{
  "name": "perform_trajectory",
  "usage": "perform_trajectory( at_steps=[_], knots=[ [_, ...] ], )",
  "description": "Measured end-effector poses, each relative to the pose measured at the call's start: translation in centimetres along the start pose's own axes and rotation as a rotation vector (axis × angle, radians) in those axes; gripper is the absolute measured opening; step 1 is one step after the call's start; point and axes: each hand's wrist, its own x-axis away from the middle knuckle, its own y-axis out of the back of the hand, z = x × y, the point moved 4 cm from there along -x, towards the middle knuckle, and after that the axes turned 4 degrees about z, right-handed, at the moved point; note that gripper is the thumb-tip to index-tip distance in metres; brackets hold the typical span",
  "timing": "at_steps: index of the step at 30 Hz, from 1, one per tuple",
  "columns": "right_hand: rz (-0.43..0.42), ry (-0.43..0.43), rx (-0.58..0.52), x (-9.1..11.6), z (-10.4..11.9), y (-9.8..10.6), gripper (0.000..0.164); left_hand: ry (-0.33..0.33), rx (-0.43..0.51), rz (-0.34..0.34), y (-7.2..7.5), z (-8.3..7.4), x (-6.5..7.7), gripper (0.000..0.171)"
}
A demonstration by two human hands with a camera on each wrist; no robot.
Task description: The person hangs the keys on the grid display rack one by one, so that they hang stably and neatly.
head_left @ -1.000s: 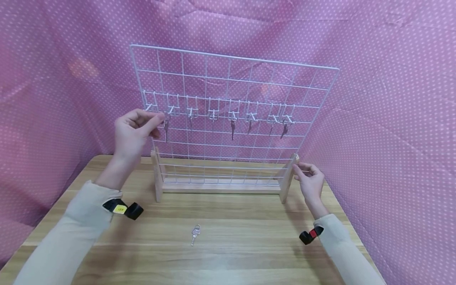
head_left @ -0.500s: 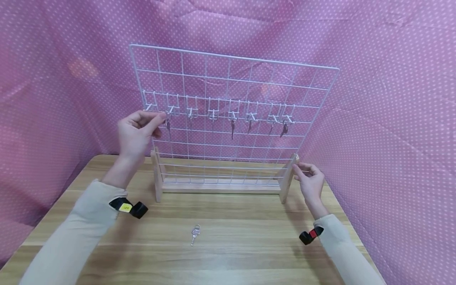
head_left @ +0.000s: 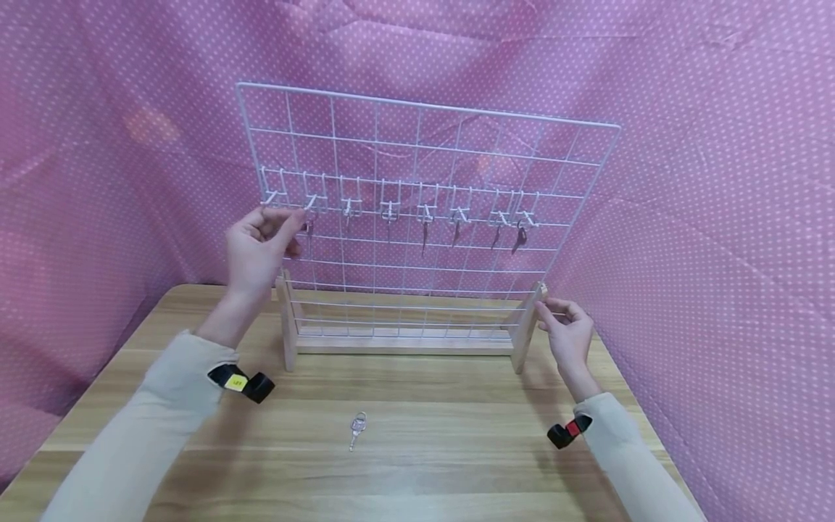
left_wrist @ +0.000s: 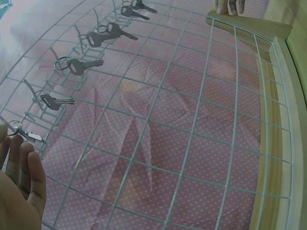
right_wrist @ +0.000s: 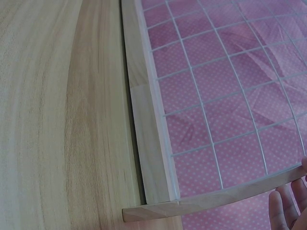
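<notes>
My left hand [head_left: 257, 246] is raised at the left side of a white wire grid rack [head_left: 417, 138]. Its thumb and index finger pinch the ring of a small key [head_left: 309, 229], right by the second hook [head_left: 315, 202] from the left. In the left wrist view this key [left_wrist: 31, 135] hangs from its ring at the fingertips. Low on the other side, my right hand [head_left: 567, 330] grips the wooden end support [head_left: 524, 333] between thumb and fingers. Another key [head_left: 356, 431] with a ring lies flat on the table in front of the rack.
More keys, such as the dark key [head_left: 520, 238] at the far right, hang from a row of white hooks. A wooden base bar [head_left: 404, 346] joins the rack's supports on the wooden table [head_left: 424, 478]. Pink dotted cloth [head_left: 717, 217] surrounds it.
My left hand has shifted slightly right and down towards the second hook, and the key at its fingertips has moved slightly right with it. My right hand stays on the support.
</notes>
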Motion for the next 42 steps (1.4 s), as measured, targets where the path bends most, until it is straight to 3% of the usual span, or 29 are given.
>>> perform_trajectory(
  at_steps=[7,10,16,24,31,36,42],
  knots=[
    [-0.019,-0.015,0.007,-1.0,-2.0,0.3,0.034,0.076,-0.118,0.042,0.8,2.0,1.6,0.008],
    [-0.028,0.000,-0.004,-1.0,-2.1,0.2,0.033,0.104,-0.231,0.092,1.0,3.2,2.8,0.009],
    [-0.037,0.024,-0.012,-1.0,-2.1,0.2,0.033,0.160,-0.391,0.224,1.1,5.7,5.4,0.025],
    [-0.045,0.034,-0.028,-1.0,-1.9,0.3,0.031,0.271,-0.460,0.409,0.7,10.4,8.6,0.026],
    [-0.042,0.029,-0.023,-1.0,-2.0,0.3,0.031,0.378,-0.475,0.487,0.5,14.0,11.2,0.021],
    [-0.036,0.021,-0.022,-1.0,-2.0,0.2,0.033,0.434,-0.537,0.562,0.4,15.7,13.2,0.019],
    [-0.027,0.011,-0.012,-0.8,-2.1,0.2,0.033,0.523,-0.525,0.635,0.5,17.2,15.3,0.019]
  ],
)
